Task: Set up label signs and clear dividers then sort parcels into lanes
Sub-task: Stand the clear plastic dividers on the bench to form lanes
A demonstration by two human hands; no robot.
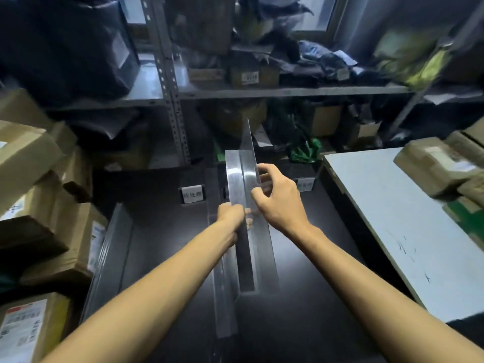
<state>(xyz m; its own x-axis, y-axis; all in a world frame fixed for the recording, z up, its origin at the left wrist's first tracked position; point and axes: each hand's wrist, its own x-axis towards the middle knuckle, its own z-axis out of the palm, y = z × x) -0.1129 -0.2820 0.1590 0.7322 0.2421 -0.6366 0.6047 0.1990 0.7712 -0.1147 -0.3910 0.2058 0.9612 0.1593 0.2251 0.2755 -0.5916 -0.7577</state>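
A clear T-shaped divider (237,176) is held above the middle of the dark table (162,244), running away from me. My left hand (230,218) grips its near part from the left. My right hand (280,200) pinches its upright fin from the right. Another clear divider (224,297) lies flat on the table just below and left of it. A third clear divider (107,258) stands along the table's left edge. Two small white label signs (192,195) (305,184) stand at the far end of the table.
Cardboard parcels (31,163) are stacked at the left, and more parcels (434,169) sit on a white board (392,213) at the right. Metal shelving (262,91) full of bags and boxes stands behind the table.
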